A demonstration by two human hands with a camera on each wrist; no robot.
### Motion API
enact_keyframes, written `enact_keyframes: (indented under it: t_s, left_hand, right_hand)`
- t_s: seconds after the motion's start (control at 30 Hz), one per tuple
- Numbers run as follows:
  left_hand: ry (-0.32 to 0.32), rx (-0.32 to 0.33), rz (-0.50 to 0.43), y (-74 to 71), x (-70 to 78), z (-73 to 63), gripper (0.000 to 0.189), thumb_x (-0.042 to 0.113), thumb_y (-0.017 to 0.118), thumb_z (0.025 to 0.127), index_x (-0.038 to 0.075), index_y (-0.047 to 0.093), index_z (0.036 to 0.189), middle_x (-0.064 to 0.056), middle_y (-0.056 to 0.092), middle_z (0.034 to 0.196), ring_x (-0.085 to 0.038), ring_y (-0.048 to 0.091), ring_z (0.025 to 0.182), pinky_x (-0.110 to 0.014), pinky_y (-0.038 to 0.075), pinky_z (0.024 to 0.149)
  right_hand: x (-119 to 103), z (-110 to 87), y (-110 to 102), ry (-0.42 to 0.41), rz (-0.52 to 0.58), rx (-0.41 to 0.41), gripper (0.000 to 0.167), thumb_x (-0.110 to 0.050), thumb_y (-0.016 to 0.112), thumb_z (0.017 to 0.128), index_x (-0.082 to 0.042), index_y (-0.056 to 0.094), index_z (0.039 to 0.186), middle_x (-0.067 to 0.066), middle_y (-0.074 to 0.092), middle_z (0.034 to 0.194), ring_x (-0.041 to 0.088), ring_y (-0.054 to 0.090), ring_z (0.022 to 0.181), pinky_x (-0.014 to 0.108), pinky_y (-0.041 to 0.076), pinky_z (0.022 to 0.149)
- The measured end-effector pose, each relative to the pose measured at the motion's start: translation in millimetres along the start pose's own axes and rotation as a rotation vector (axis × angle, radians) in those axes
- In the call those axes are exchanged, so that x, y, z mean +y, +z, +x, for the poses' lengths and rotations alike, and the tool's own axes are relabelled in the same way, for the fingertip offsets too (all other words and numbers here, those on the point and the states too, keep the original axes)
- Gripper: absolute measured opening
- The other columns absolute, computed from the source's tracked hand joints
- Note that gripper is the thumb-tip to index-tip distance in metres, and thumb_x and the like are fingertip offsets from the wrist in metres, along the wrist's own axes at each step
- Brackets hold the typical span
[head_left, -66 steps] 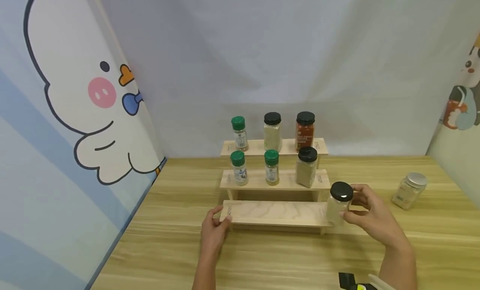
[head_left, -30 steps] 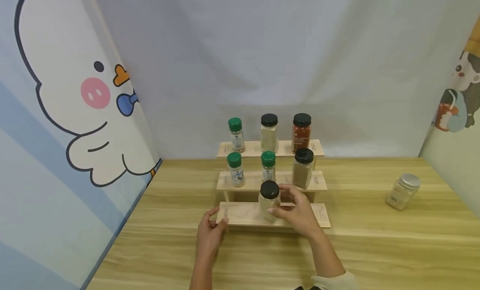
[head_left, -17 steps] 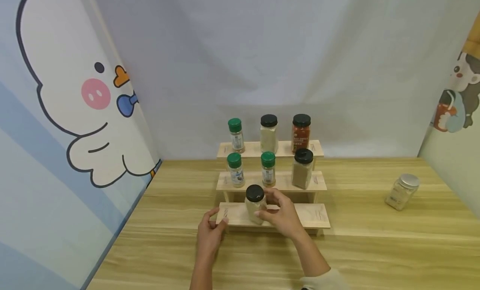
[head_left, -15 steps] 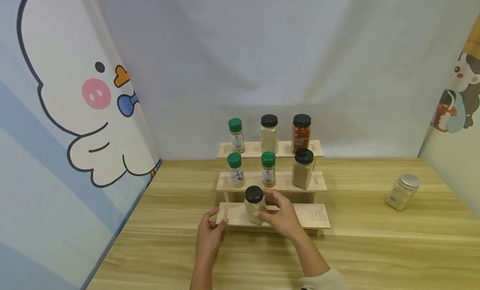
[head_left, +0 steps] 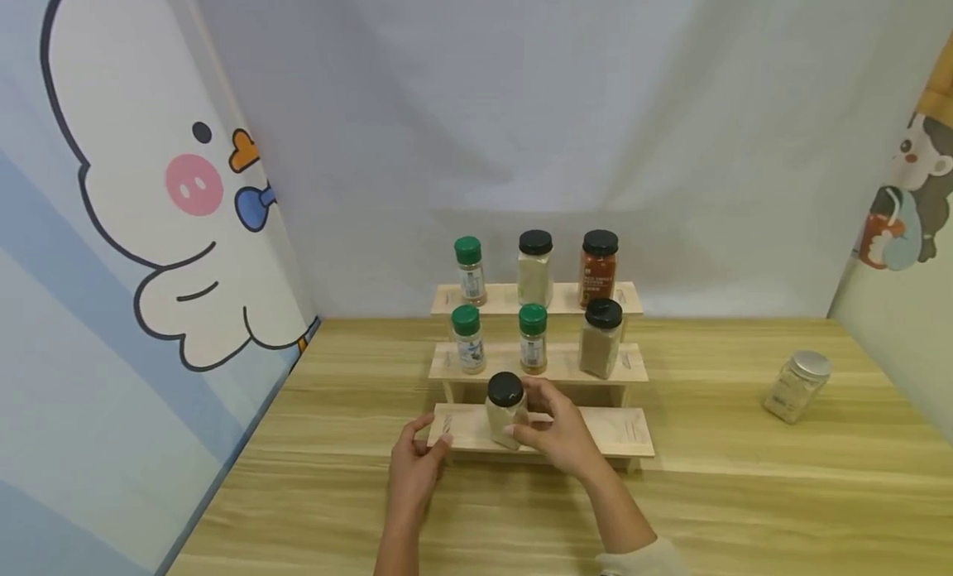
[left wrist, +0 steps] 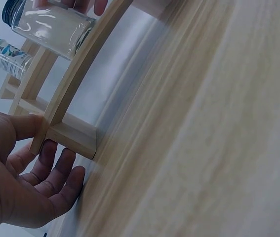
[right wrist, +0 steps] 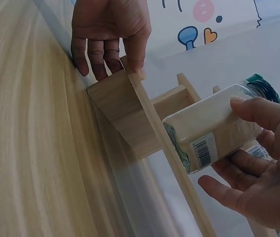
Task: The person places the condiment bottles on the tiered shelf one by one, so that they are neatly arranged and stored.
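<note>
A three-tier wooden spice rack (head_left: 614, 431) stands on the table. With its thumb on top and fingers at the side and underneath, my left hand (head_left: 414, 472) pinches the left end of the lowest shelf. My right hand (head_left: 562, 435) holds a clear spice jar (head_left: 500, 419) with a black lid and pale powder, thumb and fingers on its sides. The jar is upright on the lowest shelf, left of the middle; in the right wrist view its base (right wrist: 177, 148) meets the board and a barcode label (right wrist: 204, 150) shows.
The middle tier carries two green-lidded bottles (head_left: 468, 344) and a black-lidded jar (head_left: 600, 344). Above stand a green-lidded bottle (head_left: 471, 274), a pale-powder jar (head_left: 534, 274) and a red pepper jar (head_left: 598, 274). A silver-lidded jar (head_left: 797, 387) sits at the right.
My right hand has carried the jar leftward from the lowest shelf's right end to left of its middle; over the last half second it stays nearly still. My left hand keeps its hold.
</note>
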State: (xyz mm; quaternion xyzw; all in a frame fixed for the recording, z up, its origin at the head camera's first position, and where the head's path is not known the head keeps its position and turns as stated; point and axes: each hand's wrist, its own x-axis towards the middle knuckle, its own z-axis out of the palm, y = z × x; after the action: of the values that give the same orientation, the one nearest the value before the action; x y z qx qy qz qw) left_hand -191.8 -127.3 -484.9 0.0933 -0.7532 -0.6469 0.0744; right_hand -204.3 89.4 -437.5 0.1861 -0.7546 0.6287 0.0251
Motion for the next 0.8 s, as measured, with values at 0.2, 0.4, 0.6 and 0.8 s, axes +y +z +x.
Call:
enact_keyframes:
  t_s: [0.2,0.4,0.6,0.8]
  left_hand:
    - [-0.001,0.002,0.016,0.7,-0.5,0.7,0.044,0.009,0.067,0.085,0.004,0.053,0.126,-0.007,0.051,0.071,-0.013,0.046,0.054,-0.024,0.038,0.047]
    - [-0.002,0.015,0.029,-0.2,-1.4,-0.8,0.043,0.008,0.068,0.085,0.004,0.054,0.126,-0.007,0.051,0.071,-0.013,0.046,0.055,-0.025,0.039,0.048]
    - [0.034,0.036,0.084,-1.5,-0.6,-2.5,0.041,0.008,0.066,0.085,0.003,0.056,0.125,-0.006,0.052,0.069,-0.014,0.047,0.056,-0.028,0.039,0.05]
    - [0.028,0.026,0.095,0.3,1.5,-3.3,0.04,0.009,0.064,0.087,0.005,0.055,0.126,-0.006,0.051,0.069,-0.015,0.046,0.057,-0.03,0.039,0.052]
  right_hand:
    - [-7.0,-8.6,-16.0,0.034,-0.087,-0.083,0.071,-0.013,0.072,0.082,-0.008,0.035,0.143,0.02,0.049,0.13,0.037,0.045,0.119,0.055,0.037,0.092]
    - [-14.6,-20.7,-48.3,0.045,-0.144,-0.124,0.062,-0.013,0.068,0.086,-0.005,0.039,0.14,0.023,0.05,0.128,0.038,0.047,0.117,0.058,0.034,0.093]
    - [-20.1,-28.5,-73.7,0.039,-0.148,-0.144,0.057,-0.013,0.064,0.089,-0.002,0.04,0.139,0.023,0.05,0.127,0.038,0.047,0.116,0.059,0.034,0.092]
    - [-17.3,-39.1,-98.9,0.054,-0.158,-0.092,0.052,-0.015,0.063,0.09,-0.004,0.043,0.137,0.022,0.052,0.125,0.038,0.048,0.114,0.053,0.039,0.089]
